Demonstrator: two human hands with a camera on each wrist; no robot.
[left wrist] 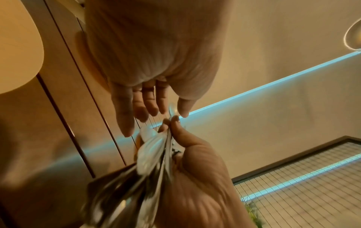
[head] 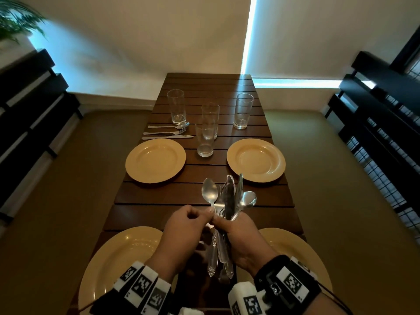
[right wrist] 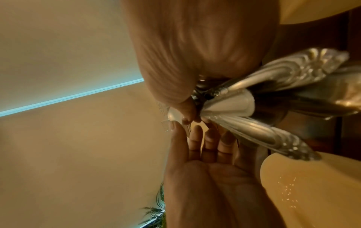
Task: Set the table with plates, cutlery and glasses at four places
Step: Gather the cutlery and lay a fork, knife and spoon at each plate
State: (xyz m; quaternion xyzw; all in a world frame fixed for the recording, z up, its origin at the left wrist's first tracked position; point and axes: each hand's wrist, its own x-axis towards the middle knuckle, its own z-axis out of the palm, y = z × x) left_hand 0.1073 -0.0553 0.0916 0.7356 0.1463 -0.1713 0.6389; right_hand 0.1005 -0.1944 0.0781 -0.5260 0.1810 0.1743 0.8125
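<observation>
The right hand point(head: 236, 235) is wrapped round a bundle of cutlery point(head: 225, 208), its fingers point(right wrist: 187, 106) closed on the stems so that bowls and blades fan upward and the ornate handles hang below the fist. The left hand point(head: 181, 226) meets it from the left. In the head view its thumb and forefinger look pinched on the stem of one spoon point(head: 210, 193) at the left edge of the bundle, while the left wrist view shows the other fingers point(left wrist: 125, 111) fairly straight; whether the pinch has actually closed is hard to tell through the blur.

The spoon's long axis runs nearly upright, parallel to the rest of the bundle. It lies on the side facing the left hand, the nearer one, so drawing it out would likely mean sliding it along that axis, up and leftward.

Both hands hover above the near end of the desk point(head: 204, 192), between the near left plate point(head: 113, 255) and the near right plate point(head: 302, 251). Beyond the bundle lie the far left plate point(head: 155, 160) and the far right plate point(head: 255, 159). Just past the far left plate a laid set point(head: 168, 132) rests crosswise. Four glasses point(head: 205, 138) stand beyond the far plates, two clustered at mid-desk. Judging by this, three places lack cutlery.
</observation>
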